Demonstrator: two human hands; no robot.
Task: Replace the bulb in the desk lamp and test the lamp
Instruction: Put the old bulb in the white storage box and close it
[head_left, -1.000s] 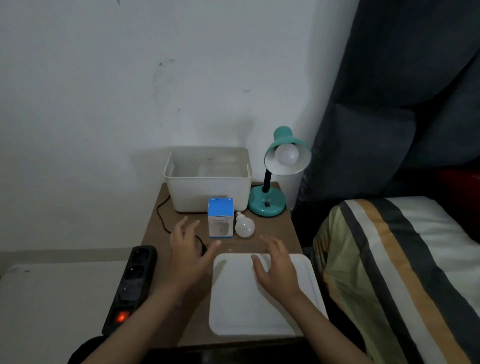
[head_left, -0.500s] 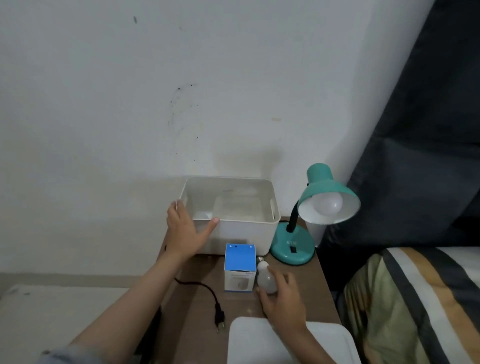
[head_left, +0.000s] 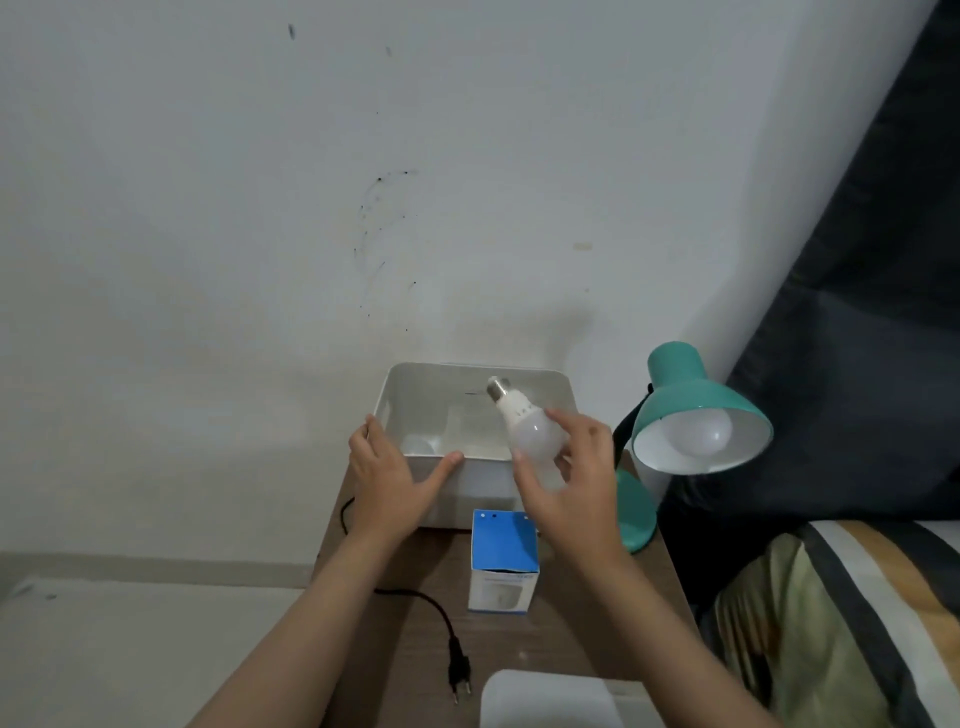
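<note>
My right hand (head_left: 571, 493) holds a white bulb (head_left: 527, 426) in the air over the front right part of the white plastic bin (head_left: 519, 480), with the bulb's metal screw base pointing up and away. My left hand (head_left: 395, 483) grips the bin's front left rim. Another white bulb (head_left: 421, 446) lies inside the bin at its left. The teal desk lamp (head_left: 691, 400) stands at the right with a white bulb (head_left: 698, 431) in its shade, unlit. A blue and white bulb box (head_left: 503, 561) stands upright on the brown table (head_left: 415, 649).
The lamp's black cord and unplugged plug (head_left: 460, 670) lie on the table at front left. A white tray (head_left: 550, 699) sits at the near edge. A striped bed cover (head_left: 841, 623) and a dark curtain (head_left: 857, 312) are on the right.
My right hand has lifted the loose bulb off the table, from beside the box to above the bin. My left hand stays on the bin's rim. The view has tilted up.
</note>
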